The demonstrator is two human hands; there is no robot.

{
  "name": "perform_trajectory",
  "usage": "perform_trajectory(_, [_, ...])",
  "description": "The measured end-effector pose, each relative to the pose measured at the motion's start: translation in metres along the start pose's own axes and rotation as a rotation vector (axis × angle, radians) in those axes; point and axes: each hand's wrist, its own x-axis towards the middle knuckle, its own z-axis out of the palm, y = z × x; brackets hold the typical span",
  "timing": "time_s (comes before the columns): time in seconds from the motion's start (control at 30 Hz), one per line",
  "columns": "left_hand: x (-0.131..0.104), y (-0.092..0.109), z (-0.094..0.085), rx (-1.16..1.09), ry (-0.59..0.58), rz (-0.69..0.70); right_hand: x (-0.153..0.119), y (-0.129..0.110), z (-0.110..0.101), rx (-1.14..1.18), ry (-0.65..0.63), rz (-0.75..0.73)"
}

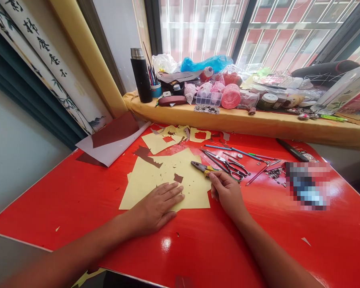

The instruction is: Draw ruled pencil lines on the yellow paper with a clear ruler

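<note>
My left hand (157, 206) lies flat, fingers extended, on the lower part of a pale yellow sheet (150, 182). Just beyond its fingertips is a small brown paper piece (178, 178). My right hand (226, 192) has its fingers closed at the sheet's right edge, by the yellow handles of the pliers (201, 166). The pliers' dark jaws point left over the sheet. Whether the fingers grip the handles or something smaller is hard to make out. Scissors (225, 162) rest beyond the right hand.
Cut yellow paper (159, 143) and brown scraps (147, 155) lie behind the sheet. Pencils (262, 173) and a black cutter (292, 151) are at the right. A large brown sheet (115, 130) sits back left. The windowsill (183, 118) bears a black flask (141, 76) and craft supplies.
</note>
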Motion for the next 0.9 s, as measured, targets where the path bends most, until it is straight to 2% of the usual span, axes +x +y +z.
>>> perform_trajectory(0.13, [-0.006, 0.012, 0.003, 0.005, -0.021, 0.037, 0.001, 0.001, -0.001, -0.03, 0.015, -0.017])
perform_trajectory(0.27, [-0.007, 0.025, 0.009, 0.012, -0.029, -0.002, -0.004, 0.003, 0.003, -0.189, -0.047, -0.068])
perform_trajectory(0.33, [-0.007, 0.027, 0.007, -0.016, -0.048, -0.005, -0.006, 0.004, 0.005, -0.265, -0.073, -0.084])
perform_trajectory(0.4, [-0.004, 0.02, 0.001, -0.096, -0.074, 0.004, -0.006, 0.005, 0.005, -0.336, -0.092, -0.097])
perform_trajectory(0.43, [-0.001, 0.012, -0.005, -0.145, -0.077, -0.002, -0.006, 0.005, 0.006, -0.372, -0.104, -0.104])
perform_trajectory(0.5, [0.008, -0.013, -0.021, -0.196, -0.025, -0.112, -0.006, 0.006, 0.005, -0.445, -0.136, -0.125])
perform_trajectory(0.57, [0.023, -0.048, -0.039, -0.074, 0.048, -0.309, -0.005, 0.007, 0.005, -0.514, -0.157, -0.172])
perform_trajectory(0.6, [0.032, -0.068, -0.047, 0.037, 0.042, -0.409, -0.005, 0.007, 0.006, -0.543, -0.162, -0.202])
perform_trajectory(0.67, [0.05, -0.107, -0.06, 0.125, 0.056, -0.519, -0.004, 0.007, 0.006, -0.58, -0.163, -0.248])
perform_trajectory(0.77, [0.072, -0.152, -0.069, 0.203, 0.025, -0.585, -0.004, 0.008, 0.006, -0.592, -0.167, -0.247])
perform_trajectory(0.83, [0.083, -0.169, -0.067, 0.236, -0.017, -0.585, -0.004, 0.008, 0.006, -0.591, -0.176, -0.231])
perform_trajectory(0.9, [0.092, -0.178, -0.064, 0.27, -0.04, -0.571, -0.005, 0.008, 0.006, -0.586, -0.188, -0.221])
